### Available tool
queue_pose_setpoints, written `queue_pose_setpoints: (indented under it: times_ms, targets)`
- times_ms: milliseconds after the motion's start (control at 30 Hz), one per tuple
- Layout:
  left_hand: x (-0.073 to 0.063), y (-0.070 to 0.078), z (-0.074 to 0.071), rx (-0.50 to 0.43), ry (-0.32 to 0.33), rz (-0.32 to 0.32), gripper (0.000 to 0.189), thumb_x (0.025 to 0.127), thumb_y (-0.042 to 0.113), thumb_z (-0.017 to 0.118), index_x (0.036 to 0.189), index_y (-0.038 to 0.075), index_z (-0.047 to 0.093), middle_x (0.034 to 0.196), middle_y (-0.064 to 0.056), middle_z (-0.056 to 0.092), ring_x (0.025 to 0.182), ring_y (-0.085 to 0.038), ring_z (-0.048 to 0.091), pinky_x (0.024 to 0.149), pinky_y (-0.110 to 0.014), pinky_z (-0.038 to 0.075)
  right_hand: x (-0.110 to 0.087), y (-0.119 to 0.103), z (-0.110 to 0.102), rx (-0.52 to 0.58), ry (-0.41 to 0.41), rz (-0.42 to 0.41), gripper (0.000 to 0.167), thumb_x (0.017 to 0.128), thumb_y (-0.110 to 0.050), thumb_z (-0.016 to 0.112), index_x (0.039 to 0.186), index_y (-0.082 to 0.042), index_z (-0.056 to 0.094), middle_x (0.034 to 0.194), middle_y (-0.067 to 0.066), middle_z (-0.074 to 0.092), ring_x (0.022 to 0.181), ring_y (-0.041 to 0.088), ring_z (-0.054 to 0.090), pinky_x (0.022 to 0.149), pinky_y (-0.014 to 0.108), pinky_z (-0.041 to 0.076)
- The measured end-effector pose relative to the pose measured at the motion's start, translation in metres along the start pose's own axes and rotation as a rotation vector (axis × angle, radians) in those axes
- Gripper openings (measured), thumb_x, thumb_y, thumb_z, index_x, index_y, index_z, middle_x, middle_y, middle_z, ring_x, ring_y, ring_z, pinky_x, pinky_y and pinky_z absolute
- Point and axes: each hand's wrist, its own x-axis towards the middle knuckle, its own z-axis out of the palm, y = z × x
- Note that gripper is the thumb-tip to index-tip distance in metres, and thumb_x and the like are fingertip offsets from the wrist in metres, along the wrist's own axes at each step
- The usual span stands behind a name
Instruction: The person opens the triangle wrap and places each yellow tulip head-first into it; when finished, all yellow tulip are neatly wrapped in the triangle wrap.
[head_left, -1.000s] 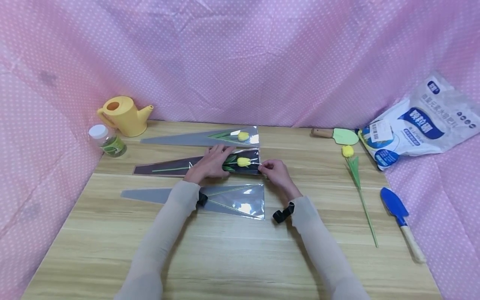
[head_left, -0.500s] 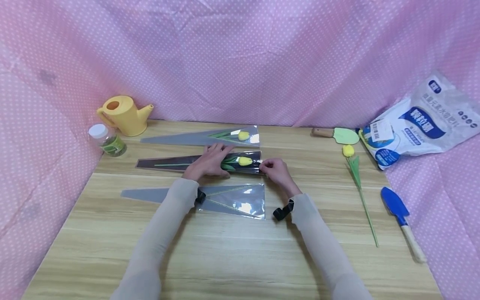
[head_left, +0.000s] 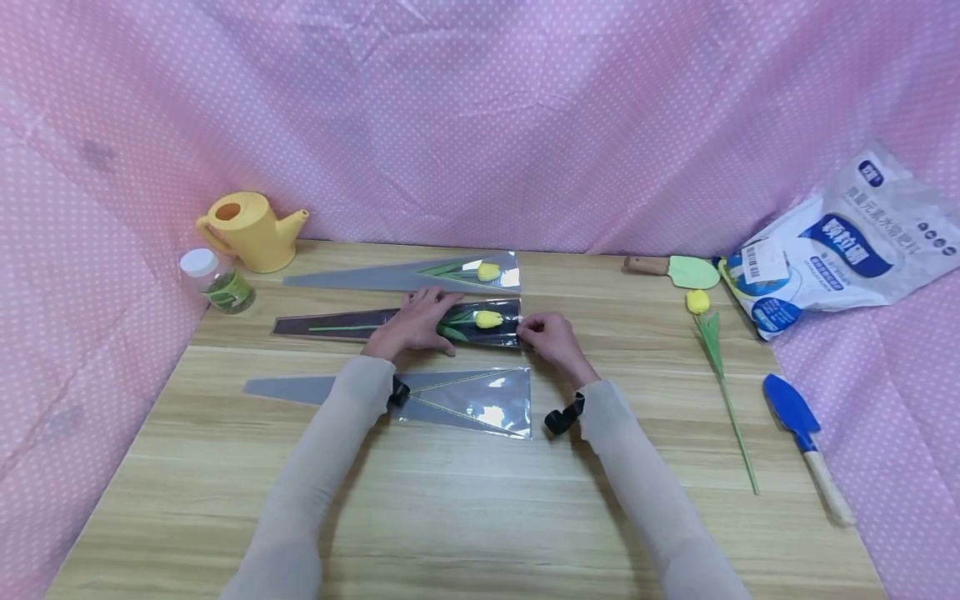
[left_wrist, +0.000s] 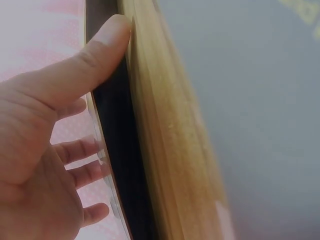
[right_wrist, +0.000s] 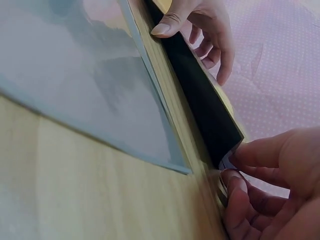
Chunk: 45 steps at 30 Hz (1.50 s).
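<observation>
A dark-backed clear flower sleeve point(head_left: 337, 320) lies crosswise on the table, with a yellow tulip point(head_left: 488, 320) inside, its bloom toward the wide right end. My left hand point(head_left: 412, 325) rests across its middle, covering part of the stem and leaves. In the left wrist view, the thumb point(left_wrist: 107, 42) touches the near edge while the fingers extend along the far edge. My right hand point(head_left: 551, 340) pinches the sleeve's wide end at the rim between thumb and fingers, seen closer in the right wrist view, where the sleeve's dark back point(right_wrist: 205, 110) faces the camera.
A grey sleeve with a tulip point(head_left: 488, 272) lies behind; another grey sleeve point(head_left: 457, 400) lies in front. Right are a loose tulip point(head_left: 712, 350), blue trowel point(head_left: 791, 404), green trowel point(head_left: 692, 272) and white bag point(head_left: 847, 250). Left stand a yellow watering can point(head_left: 258, 233) and jar point(head_left: 225, 287).
The dark sleeve first shifted slightly right, its raised far edge settling. The tulip's bloom rose a little in the view, and both hands have edged slightly away from me.
</observation>
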Motion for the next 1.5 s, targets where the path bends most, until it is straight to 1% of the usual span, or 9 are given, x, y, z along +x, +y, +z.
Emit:
queue_pose_setpoints:
  times_ms: [300, 533, 700, 833, 967, 1100, 1233, 1400, 1500]
  targets:
    - [-0.001, -0.003, 0.0, -0.001, 0.012, -0.02, 0.102, 0.075, 0.044, 0.085, 0.158, 0.023, 0.029, 0.148, -0.016, 0.038, 0.141, -0.037, 0.032, 0.119, -0.063, 0.016, 0.003, 0.0, 0.0, -0.025, 0.015, -0.014, 0.017, 0.093, -0.014, 0.066, 0.104, -0.004, 0.074, 0.107, 0.016, 0.074, 0.086, 0.019, 0.061, 0.071, 0.022, 0.048]
    - [-0.006, -0.003, -0.001, -0.002, 0.017, -0.008, 0.106, 0.073, 0.048, 0.086, 0.158, 0.023, 0.027, 0.152, -0.017, 0.035, 0.144, -0.04, 0.029, 0.12, -0.067, 0.014, -0.002, 0.001, -0.003, -0.003, -0.002, -0.035, 0.023, 0.095, -0.019, 0.063, 0.108, -0.002, 0.073, 0.105, 0.016, 0.073, 0.09, 0.019, 0.062, 0.078, 0.023, 0.049]
    - [-0.011, -0.002, -0.002, -0.012, 0.012, -0.017, 0.105, 0.076, 0.047, 0.084, 0.159, 0.023, 0.025, 0.157, -0.016, 0.031, 0.147, -0.04, 0.025, 0.121, -0.067, 0.012, -0.008, 0.003, -0.008, 0.06, -0.021, -0.035, 0.031, 0.097, -0.021, 0.061, 0.119, -0.001, 0.067, 0.11, 0.018, 0.07, 0.09, 0.019, 0.064, 0.077, 0.026, 0.054]
    - [-0.013, -0.003, -0.002, -0.018, 0.015, -0.011, 0.102, 0.079, 0.045, 0.083, 0.159, 0.021, 0.025, 0.156, -0.016, 0.031, 0.145, -0.039, 0.027, 0.121, -0.064, 0.014, -0.017, 0.007, -0.014, 0.121, -0.014, -0.027, 0.031, 0.098, -0.02, 0.06, 0.122, 0.0, 0.065, 0.11, 0.019, 0.068, 0.086, 0.019, 0.063, 0.072, 0.027, 0.056]
    - [-0.018, -0.005, -0.002, -0.04, 0.034, -0.004, 0.101, 0.079, 0.044, 0.082, 0.159, 0.021, 0.025, 0.156, -0.017, 0.031, 0.145, -0.039, 0.028, 0.12, -0.064, 0.014, -0.028, 0.009, -0.021, 0.151, -0.015, -0.027, 0.034, 0.099, -0.022, 0.059, 0.125, 0.0, 0.063, 0.112, 0.021, 0.066, 0.09, 0.024, 0.064, 0.07, 0.027, 0.056]
    - [-0.025, -0.004, -0.002, -0.072, 0.079, -0.019, 0.098, 0.081, 0.046, 0.081, 0.159, 0.023, 0.026, 0.16, -0.016, 0.028, 0.149, -0.038, 0.024, 0.122, -0.065, 0.012, -0.042, 0.012, -0.029, 0.141, 0.002, -0.045, 0.038, 0.099, -0.023, 0.059, 0.129, 0.0, 0.06, 0.119, 0.022, 0.066, 0.102, 0.03, 0.064, 0.081, 0.028, 0.055]
    - [-0.039, 0.002, 0.001, -0.118, 0.13, -0.029, 0.09, 0.085, 0.046, 0.077, 0.158, 0.023, 0.029, 0.161, -0.014, 0.029, 0.15, -0.038, 0.024, 0.122, -0.066, 0.014, -0.056, 0.015, -0.034, 0.113, 0.005, -0.077, 0.039, 0.1, -0.022, 0.059, 0.13, 0.003, 0.059, 0.12, 0.024, 0.066, 0.107, 0.035, 0.065, 0.089, 0.035, 0.055]
    - [-0.058, 0.019, 0.013, -0.163, 0.186, 0.011, 0.083, 0.087, 0.041, 0.076, 0.155, 0.015, 0.035, 0.158, -0.018, 0.035, 0.147, -0.041, 0.031, 0.12, -0.065, 0.021, -0.073, 0.02, -0.034, 0.065, -0.046, -0.106, 0.04, 0.1, -0.023, 0.059, 0.13, 0.004, 0.058, 0.124, 0.024, 0.066, 0.113, 0.037, 0.063, 0.097, 0.047, 0.054]
    - [-0.067, 0.03, 0.025, -0.18, 0.202, 0.046, 0.083, 0.086, 0.039, 0.077, 0.153, 0.011, 0.037, 0.156, -0.019, 0.038, 0.145, -0.041, 0.035, 0.119, -0.063, 0.026, -0.083, 0.023, -0.03, 0.014, -0.093, -0.121, 0.042, 0.1, -0.025, 0.06, 0.131, 0.002, 0.058, 0.125, 0.022, 0.066, 0.116, 0.036, 0.063, 0.102, 0.05, 0.05]
